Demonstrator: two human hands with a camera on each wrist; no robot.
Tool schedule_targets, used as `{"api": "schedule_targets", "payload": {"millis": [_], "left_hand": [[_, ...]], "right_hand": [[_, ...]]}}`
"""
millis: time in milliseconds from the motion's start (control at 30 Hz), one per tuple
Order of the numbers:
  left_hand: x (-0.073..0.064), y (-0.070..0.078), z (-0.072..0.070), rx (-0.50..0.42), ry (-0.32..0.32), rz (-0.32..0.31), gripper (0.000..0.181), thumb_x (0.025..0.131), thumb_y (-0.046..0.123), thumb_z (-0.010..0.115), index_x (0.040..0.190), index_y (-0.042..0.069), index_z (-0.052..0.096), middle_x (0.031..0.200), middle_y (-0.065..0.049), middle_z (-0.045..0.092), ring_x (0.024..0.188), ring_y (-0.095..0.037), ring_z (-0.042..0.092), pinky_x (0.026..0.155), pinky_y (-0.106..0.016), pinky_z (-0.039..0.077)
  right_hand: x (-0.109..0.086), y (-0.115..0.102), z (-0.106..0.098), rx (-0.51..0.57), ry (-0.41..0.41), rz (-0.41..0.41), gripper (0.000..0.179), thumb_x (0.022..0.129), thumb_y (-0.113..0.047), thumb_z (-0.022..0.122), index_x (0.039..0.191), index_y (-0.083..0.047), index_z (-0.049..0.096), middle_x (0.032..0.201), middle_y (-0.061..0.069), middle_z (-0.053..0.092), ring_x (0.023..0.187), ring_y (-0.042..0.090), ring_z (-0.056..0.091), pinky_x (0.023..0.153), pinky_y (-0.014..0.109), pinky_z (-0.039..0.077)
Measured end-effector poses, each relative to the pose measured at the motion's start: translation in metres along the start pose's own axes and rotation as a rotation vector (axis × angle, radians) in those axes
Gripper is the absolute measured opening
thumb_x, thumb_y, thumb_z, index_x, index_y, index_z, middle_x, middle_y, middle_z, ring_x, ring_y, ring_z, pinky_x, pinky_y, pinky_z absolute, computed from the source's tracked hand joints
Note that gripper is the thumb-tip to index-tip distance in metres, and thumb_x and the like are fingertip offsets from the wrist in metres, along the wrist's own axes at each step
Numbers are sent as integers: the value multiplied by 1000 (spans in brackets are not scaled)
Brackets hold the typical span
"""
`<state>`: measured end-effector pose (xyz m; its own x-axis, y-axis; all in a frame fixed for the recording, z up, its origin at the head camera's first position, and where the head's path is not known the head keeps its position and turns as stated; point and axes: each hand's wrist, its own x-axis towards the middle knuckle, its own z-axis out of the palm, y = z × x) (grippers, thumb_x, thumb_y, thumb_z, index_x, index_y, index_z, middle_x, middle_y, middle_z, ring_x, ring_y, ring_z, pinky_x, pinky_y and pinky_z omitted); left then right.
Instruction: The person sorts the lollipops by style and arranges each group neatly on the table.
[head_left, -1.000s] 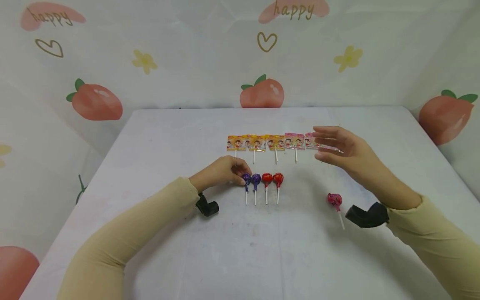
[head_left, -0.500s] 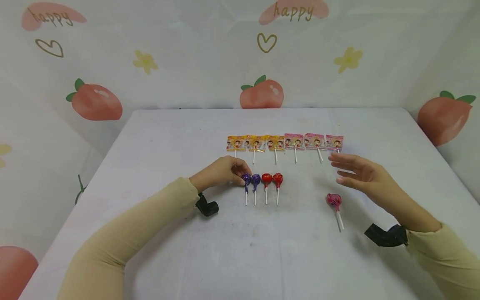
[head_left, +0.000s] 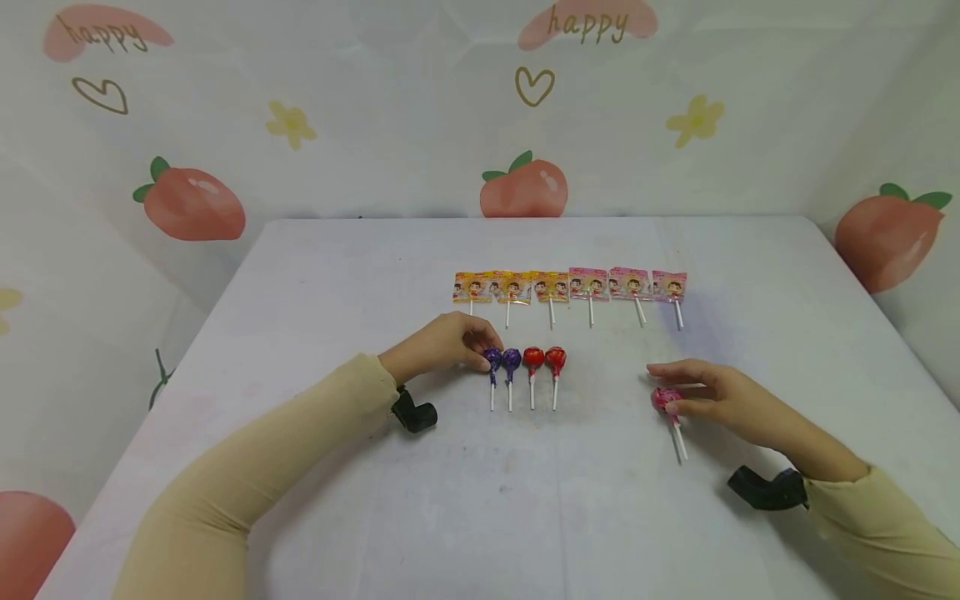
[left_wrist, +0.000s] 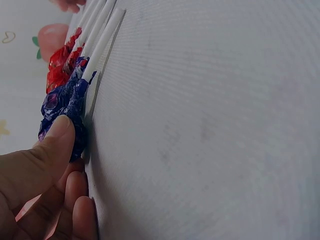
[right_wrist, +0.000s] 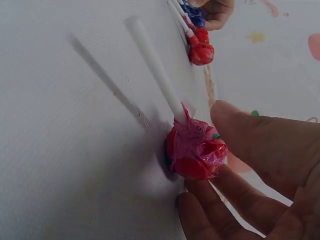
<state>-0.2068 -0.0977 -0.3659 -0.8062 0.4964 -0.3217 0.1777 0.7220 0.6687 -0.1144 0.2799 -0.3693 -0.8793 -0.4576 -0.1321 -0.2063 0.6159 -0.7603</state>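
Observation:
My left hand (head_left: 446,342) holds the head of the leftmost purple lollipop (head_left: 492,358) between thumb and fingers. In the left wrist view the thumb lies on its dark wrapper, and the stick points away. Beside it lie a second purple lollipop (head_left: 512,359) and two red lollipops (head_left: 533,357), in a row with sticks toward me. On the right, my right hand (head_left: 731,404) spreads around the head of a pink lollipop (right_wrist: 197,150). Its thumb is near the wrapper and its fingers reach behind. This lollipop's head rests on the table and its stick slants up slightly.
Behind, a row of flat-wrapped lollipops lies across the white table (head_left: 450,508): yellow packets (head_left: 513,287) on the left, pink packets (head_left: 628,284) on the right. A printed cloth (head_left: 420,108) hangs beyond the table's back edge. Black wrist cameras (head_left: 765,489) protrude below both wrists.
My right hand has come down from the pink packets toward me, to the pink lollipop, uncovering the right end of the back row. The left hand stays on the purple lollipop.

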Motion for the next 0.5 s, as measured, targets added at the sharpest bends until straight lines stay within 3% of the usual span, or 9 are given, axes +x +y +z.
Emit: {"api": "schedule_targets", "payload": {"millis": [100, 333, 500], "left_hand": [[0, 0, 0, 3, 0, 2, 25, 80, 10, 79, 103, 15, 72, 90, 1, 66, 86, -13, 58, 79, -25, 47], [0, 0, 0, 0, 3, 13, 25, 80, 10, 79, 103, 15, 72, 90, 1, 66, 86, -13, 58, 79, -26, 47], [1, 0, 0, -5, 0, 10, 25, 80, 10, 79, 103, 16, 72, 90, 1, 66, 86, -13, 58, 79, -26, 47]], "right_hand": [[0, 0, 0, -18, 11, -9, 42, 85, -17, 73, 124, -2, 64, 121, 17, 65, 100, -11, 55, 82, 13, 48], [1, -2, -2, -46, -17, 37, 36, 84, -16, 75, 116, -2, 68, 110, 12, 68, 89, -6, 61, 76, 16, 52], [4, -4, -5, -95, -22, 42, 34, 82, -18, 77, 113, -6, 70, 104, 5, 70, 88, -5, 60, 80, 20, 53]]}}
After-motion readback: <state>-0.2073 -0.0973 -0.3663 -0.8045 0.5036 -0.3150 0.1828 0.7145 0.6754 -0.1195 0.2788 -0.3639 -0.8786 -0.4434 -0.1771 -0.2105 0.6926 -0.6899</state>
